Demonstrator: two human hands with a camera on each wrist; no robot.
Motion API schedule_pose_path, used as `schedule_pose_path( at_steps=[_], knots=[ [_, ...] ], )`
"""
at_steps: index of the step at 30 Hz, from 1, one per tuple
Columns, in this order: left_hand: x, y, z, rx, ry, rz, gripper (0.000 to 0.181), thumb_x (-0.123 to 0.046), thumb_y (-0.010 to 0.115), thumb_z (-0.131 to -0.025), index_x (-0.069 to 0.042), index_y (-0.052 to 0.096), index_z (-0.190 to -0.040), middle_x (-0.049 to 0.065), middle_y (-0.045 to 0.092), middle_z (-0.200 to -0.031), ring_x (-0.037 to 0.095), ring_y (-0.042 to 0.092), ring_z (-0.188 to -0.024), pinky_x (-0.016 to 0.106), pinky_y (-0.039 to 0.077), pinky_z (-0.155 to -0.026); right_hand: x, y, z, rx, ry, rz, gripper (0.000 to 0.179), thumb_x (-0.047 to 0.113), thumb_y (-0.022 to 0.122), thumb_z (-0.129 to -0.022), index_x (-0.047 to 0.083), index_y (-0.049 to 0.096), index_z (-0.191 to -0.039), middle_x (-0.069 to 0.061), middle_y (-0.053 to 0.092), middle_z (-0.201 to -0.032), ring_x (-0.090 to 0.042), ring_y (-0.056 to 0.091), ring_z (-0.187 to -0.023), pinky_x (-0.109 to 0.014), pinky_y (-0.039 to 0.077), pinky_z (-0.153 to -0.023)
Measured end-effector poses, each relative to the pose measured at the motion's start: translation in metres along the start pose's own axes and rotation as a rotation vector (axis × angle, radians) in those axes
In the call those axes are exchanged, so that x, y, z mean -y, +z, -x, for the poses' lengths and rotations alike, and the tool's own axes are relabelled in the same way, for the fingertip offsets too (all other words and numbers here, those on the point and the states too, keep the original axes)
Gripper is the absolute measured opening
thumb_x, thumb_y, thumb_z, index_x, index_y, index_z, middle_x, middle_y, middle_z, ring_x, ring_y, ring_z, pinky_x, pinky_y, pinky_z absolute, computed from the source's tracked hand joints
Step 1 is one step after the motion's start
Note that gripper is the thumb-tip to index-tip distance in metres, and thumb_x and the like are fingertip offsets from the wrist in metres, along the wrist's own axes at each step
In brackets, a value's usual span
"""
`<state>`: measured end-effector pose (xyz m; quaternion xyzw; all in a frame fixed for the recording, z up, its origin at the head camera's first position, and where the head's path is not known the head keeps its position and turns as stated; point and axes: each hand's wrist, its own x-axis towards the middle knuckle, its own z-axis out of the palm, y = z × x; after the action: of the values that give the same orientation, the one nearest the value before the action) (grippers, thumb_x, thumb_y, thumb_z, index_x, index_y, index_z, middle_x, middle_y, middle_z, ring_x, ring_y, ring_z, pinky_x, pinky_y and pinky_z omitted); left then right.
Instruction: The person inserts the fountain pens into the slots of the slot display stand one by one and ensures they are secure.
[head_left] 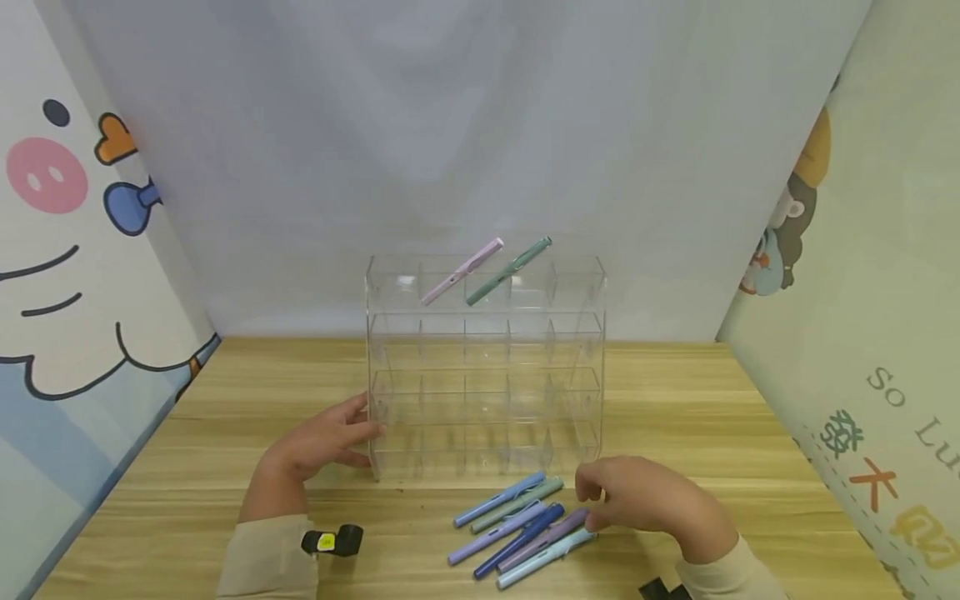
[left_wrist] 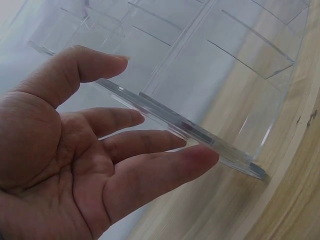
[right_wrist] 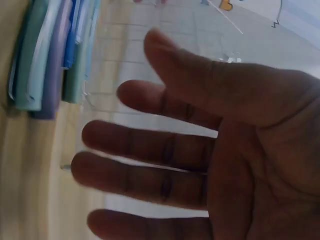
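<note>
A clear acrylic pen rack with stepped tiers stands on the table. My left hand holds its left side panel, the thumb on one side of the edge and the fingers on the other. On the top tier a pink pen and a green pen lean at a slant. Several pens lie side by side before the rack: blue, pale green, lavender, dark blue, purple and pale aqua. Beside their right ends hovers my right hand, fingers apart and holding nothing.
The wood-grain table reaches back to a pale grey curtain. Printed cartoon panels flank it on the left and right. Black camera mounts are strapped at both wrists.
</note>
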<state>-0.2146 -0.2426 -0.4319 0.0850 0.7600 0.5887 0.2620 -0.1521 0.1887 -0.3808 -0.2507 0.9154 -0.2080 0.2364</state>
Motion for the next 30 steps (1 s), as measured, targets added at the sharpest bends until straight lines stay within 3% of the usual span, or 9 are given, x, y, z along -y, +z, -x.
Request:
schedule_pose_path(
  at_steps=[4,10,18,30],
  knots=[
    [0.000,0.000,-0.001,0.006,0.005,0.001,0.074,-0.027,0.057,-0.100,-0.024,0.013,-0.159,0.025,0.041,-0.148,0.039,0.053,-0.125,0.051,0.053,-0.094,0.002,0.009,-0.004,-0.012,0.029,0.107,0.025,0.028,0.083,-0.075,0.019,0.064,-0.089,0.009,0.063,-0.084,-0.010,0.056,-0.075,-0.033,0.049,-0.066],
    [-0.001,-0.001,-0.001,0.013,0.003,0.003,0.073,-0.027,0.057,-0.101,-0.024,0.012,-0.159,0.025,0.041,-0.148,0.040,0.053,-0.125,0.051,0.053,-0.094,0.003,0.022,-0.007,-0.041,0.030,0.160,0.030,0.023,0.086,-0.070,0.020,0.056,-0.075,0.012,0.053,-0.071,-0.006,0.046,-0.063,-0.026,0.041,-0.057],
    [0.000,-0.002,0.001,0.019,0.001,0.014,0.075,-0.027,0.057,-0.101,-0.019,0.011,-0.159,0.026,0.041,-0.147,0.040,0.052,-0.126,0.052,0.052,-0.095,0.004,0.036,-0.016,-0.075,0.048,0.268,0.042,0.019,0.089,-0.064,0.020,0.050,-0.078,0.010,0.048,-0.070,-0.009,0.042,-0.061,-0.026,0.037,-0.055],
    [0.000,-0.001,0.000,0.013,0.015,0.012,0.075,-0.027,0.057,-0.100,-0.018,0.011,-0.159,0.026,0.042,-0.147,0.040,0.054,-0.124,0.052,0.053,-0.093,0.002,0.040,-0.020,-0.081,0.020,0.273,0.045,0.013,0.090,-0.063,0.019,0.047,-0.076,0.008,0.046,-0.065,-0.010,0.040,-0.059,-0.026,0.036,-0.054]
  ],
)
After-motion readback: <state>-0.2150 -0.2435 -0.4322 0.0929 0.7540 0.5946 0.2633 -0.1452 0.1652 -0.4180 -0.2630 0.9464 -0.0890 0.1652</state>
